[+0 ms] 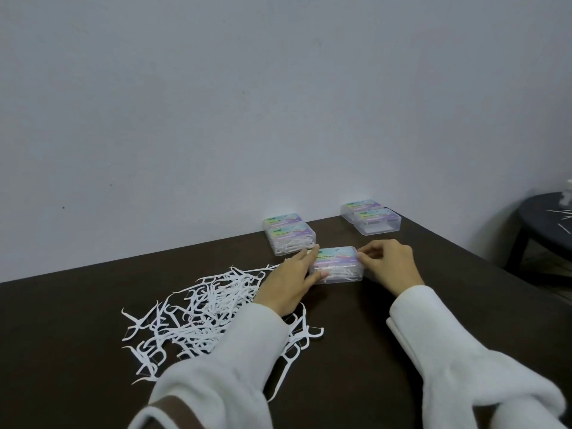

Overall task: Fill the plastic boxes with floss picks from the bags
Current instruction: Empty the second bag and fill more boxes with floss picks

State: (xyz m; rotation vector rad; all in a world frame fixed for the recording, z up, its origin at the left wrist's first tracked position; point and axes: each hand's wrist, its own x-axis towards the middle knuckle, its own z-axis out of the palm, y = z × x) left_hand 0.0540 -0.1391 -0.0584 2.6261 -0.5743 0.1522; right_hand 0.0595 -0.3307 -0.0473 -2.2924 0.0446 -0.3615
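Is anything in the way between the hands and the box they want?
No. The left hand and right hand already hold the near plastic box at its two ends.

**Both hands on a filled box**

On the dark surface [402, 320], the left hand [291, 283] and right hand [390, 264] grip opposite ends of a clear plastic box [337, 264] holding floss picks, its lid down. A loose pile of white floss picks [198, 314] lies to the near left. Farther back sit a filled box [289, 233] and two empty-looking boxes [371, 216] near the wall [278, 103].
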